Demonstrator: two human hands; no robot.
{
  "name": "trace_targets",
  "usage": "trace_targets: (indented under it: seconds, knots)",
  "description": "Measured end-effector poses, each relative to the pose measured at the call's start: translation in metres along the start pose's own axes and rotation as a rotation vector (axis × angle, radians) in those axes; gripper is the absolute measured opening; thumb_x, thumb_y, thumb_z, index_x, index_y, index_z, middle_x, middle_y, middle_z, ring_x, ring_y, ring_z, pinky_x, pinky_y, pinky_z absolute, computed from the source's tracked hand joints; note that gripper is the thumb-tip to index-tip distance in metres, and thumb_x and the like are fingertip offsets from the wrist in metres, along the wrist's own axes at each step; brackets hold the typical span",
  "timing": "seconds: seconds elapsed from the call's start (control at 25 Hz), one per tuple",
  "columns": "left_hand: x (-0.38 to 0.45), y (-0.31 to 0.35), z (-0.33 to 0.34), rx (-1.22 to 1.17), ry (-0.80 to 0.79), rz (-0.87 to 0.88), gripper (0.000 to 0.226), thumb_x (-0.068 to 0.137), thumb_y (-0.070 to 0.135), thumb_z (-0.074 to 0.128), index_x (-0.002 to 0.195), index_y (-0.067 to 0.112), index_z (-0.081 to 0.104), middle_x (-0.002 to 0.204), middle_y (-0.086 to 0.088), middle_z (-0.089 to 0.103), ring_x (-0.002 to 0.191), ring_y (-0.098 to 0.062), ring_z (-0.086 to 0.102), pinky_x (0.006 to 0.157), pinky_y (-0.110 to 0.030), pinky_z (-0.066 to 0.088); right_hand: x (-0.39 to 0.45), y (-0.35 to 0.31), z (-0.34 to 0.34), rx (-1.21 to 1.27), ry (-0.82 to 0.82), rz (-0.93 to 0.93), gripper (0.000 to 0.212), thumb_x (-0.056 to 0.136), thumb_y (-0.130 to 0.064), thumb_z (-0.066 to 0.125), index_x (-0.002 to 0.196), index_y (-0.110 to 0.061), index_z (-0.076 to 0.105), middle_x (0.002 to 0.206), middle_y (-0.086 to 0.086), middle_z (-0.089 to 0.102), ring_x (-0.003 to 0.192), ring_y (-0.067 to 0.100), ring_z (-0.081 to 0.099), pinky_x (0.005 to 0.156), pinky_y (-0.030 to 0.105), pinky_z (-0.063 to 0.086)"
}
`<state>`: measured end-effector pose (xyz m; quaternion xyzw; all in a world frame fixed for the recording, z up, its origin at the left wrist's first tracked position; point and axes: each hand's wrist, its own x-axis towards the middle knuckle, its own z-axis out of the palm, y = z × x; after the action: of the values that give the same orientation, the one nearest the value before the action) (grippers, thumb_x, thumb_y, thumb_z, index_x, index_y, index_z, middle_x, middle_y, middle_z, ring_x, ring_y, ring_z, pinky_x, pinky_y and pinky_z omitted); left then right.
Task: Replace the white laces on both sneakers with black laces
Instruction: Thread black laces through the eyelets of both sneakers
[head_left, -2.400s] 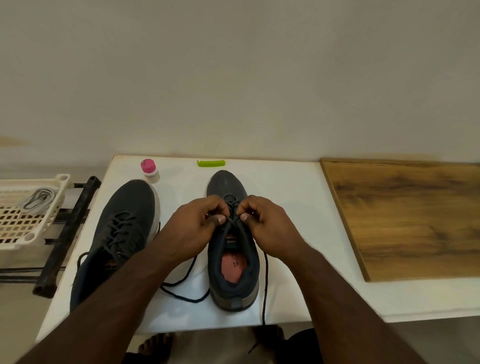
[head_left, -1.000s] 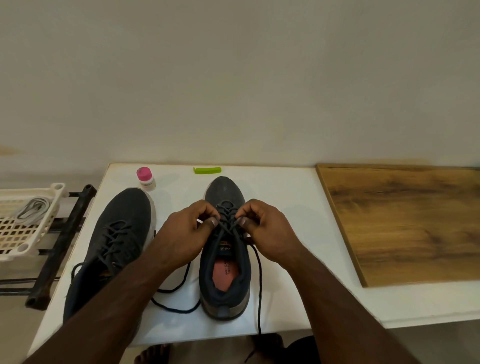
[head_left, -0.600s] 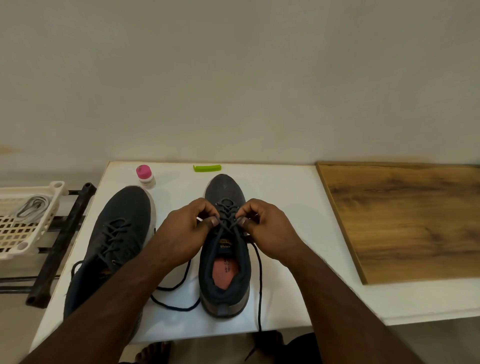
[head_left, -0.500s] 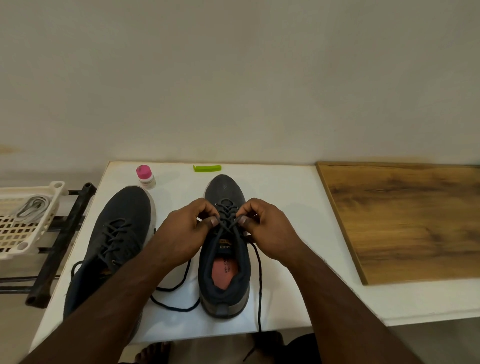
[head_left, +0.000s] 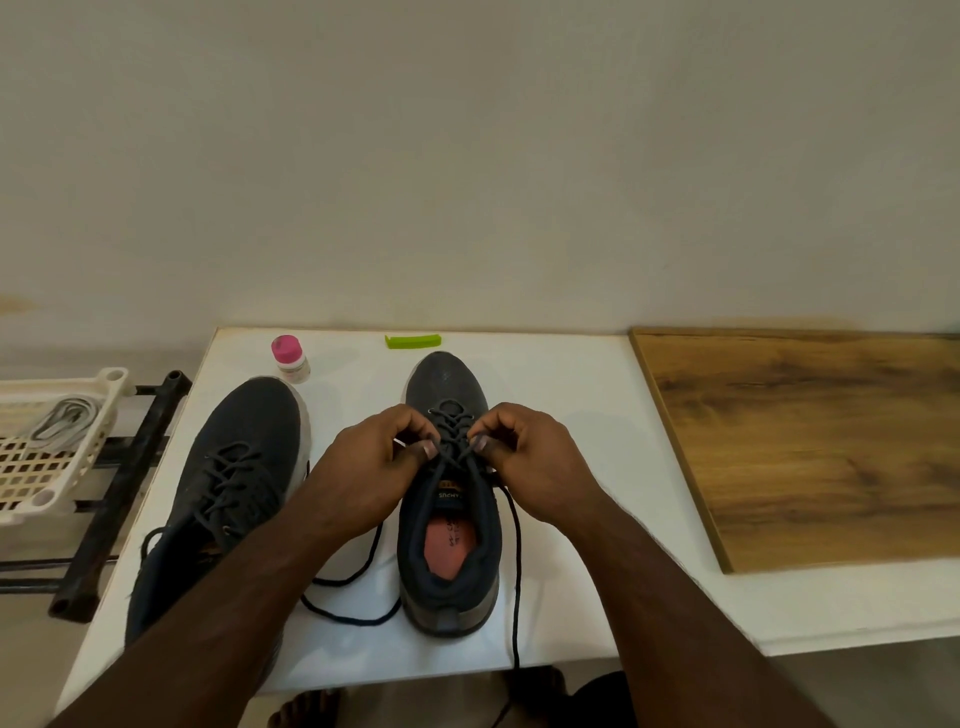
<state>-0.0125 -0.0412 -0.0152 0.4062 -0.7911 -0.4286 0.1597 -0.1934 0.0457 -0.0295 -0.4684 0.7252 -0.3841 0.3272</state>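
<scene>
In the middle of the frame, the left hand (head_left: 374, 467) and right hand (head_left: 530, 462) each pinch the black lace (head_left: 453, 441) on the right sneaker (head_left: 451, 519). Lacing looks nearly finished; next, pull both ends snug.

Heel half of the left sneaker (head_left: 234, 467) hidden under the left forearm. Upper eyelets of the right sneaker (head_left: 449, 519) covered by the left hand (head_left: 374, 467) and right hand (head_left: 535, 462); grip on the black lace (head_left: 514, 571) at the fingertips too small to resolve. Lace end lost past the bench (head_left: 571, 395) edge. Basket (head_left: 47, 467) cut by the left border, wooden board (head_left: 805, 441) by the right. Tongue label print unreadable.
</scene>
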Motion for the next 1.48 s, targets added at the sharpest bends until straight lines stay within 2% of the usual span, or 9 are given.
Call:
trace_targets:
  seconds: [0.28,0.44,0.72,0.84,0.96,1.04,1.2,1.32,1.48]
  knots:
    - [0.002,-0.008,0.001,-0.002,0.051,-0.024,0.007,0.094,0.026,0.065,0.096,0.033,0.063,0.090,0.013,0.067,0.078,-0.003,0.065,0.065,-0.017,0.048,-0.001,-0.002,-0.004,0.073,-0.007,0.036,0.012,0.093,-0.015,0.070,0.098,-0.026,0.069,0.091,-0.002,0.072,0.087,0.018,0.071,0.077,0.046,0.062]
    - [-0.010,-0.010,-0.001,-0.099,0.022,-0.034,0.014,0.094,0.020,0.063,0.097,0.034,0.066,0.089,0.013,0.069,0.085,-0.003,0.065,0.074,-0.020,0.050,-0.010,-0.003,-0.007,0.067,-0.025,0.073,0.009,0.098,-0.018,0.063,0.099,-0.026,0.068,0.093,-0.001,0.071,0.087,0.018,0.070,0.079,0.044,0.062]
    - [-0.029,0.001,-0.001,0.055,0.013,-0.025,0.023,0.096,0.020,0.061,0.098,0.043,0.062,0.094,0.021,0.067,0.089,0.005,0.061,0.078,-0.018,0.045,-0.039,-0.005,-0.005,-0.017,0.004,0.044,0.024,0.093,-0.015,0.067,0.115,-0.023,0.072,0.095,-0.009,0.071,0.090,0.008,0.067,0.089,0.032,0.056]
    - [-0.030,-0.004,-0.002,0.244,0.023,-0.022,0.025,0.100,0.016,0.054,0.112,0.031,0.069,0.104,0.013,0.063,0.096,-0.006,0.059,0.083,-0.022,0.041,-0.040,-0.005,-0.003,-0.051,0.036,0.072,0.020,0.094,-0.013,0.065,0.109,-0.024,0.073,0.088,-0.012,0.069,0.085,0.004,0.065,0.079,0.022,0.052]
    - [-0.039,-0.017,-0.006,0.316,0.080,-0.025,0.027,0.102,0.013,0.049,0.113,0.025,0.070,0.099,0.006,0.056,0.091,-0.009,0.053,0.076,-0.019,0.033,-0.043,0.000,-0.006,-0.144,0.070,0.093,0.021,0.098,-0.012,0.059,0.109,-0.025,0.072,0.089,-0.011,0.066,0.083,0.007,0.062,0.070,0.015,0.045]
    - [-0.044,-0.021,-0.004,0.291,0.101,-0.031,0.025,0.102,0.012,0.048,0.111,0.025,0.068,0.100,0.007,0.054,0.095,-0.011,0.055,0.077,-0.019,0.035,-0.044,0.004,-0.009,-0.163,0.068,0.100,0.022,0.100,-0.012,0.056,0.111,-0.024,0.072,0.096,-0.008,0.067,0.088,0.011,0.063,0.074,0.017,0.047]
    - [-0.048,-0.011,0.003,0.115,0.093,-0.009,0.024,0.102,0.018,0.050,0.118,0.029,0.065,0.113,0.014,0.060,0.107,-0.006,0.054,0.095,-0.029,0.044,-0.043,0.000,-0.001,-0.092,0.009,0.032,0.025,0.099,-0.016,0.059,0.119,-0.024,0.073,0.116,-0.011,0.070,0.106,0.006,0.062,0.092,0.018,0.048]
    - [-0.047,-0.009,0.003,0.094,0.087,-0.040,0.018,0.099,0.018,0.056,0.106,0.031,0.068,0.101,0.017,0.066,0.095,-0.006,0.060,0.084,-0.026,0.046,-0.040,0.004,0.000,-0.145,0.033,0.037,0.021,0.098,-0.017,0.063,0.112,-0.024,0.076,0.109,-0.012,0.072,0.096,0.000,0.060,0.079,0.003,0.038]
    - [-0.048,-0.014,0.003,0.140,0.090,-0.123,0.016,0.100,0.020,0.054,0.094,0.029,0.066,0.086,0.009,0.067,0.082,-0.011,0.062,0.074,-0.028,0.048,-0.039,0.011,-0.006,-0.240,0.075,0.089,0.014,0.097,-0.019,0.064,0.100,-0.022,0.077,0.095,-0.010,0.072,0.083,0.002,0.059,0.068,0.005,0.036]
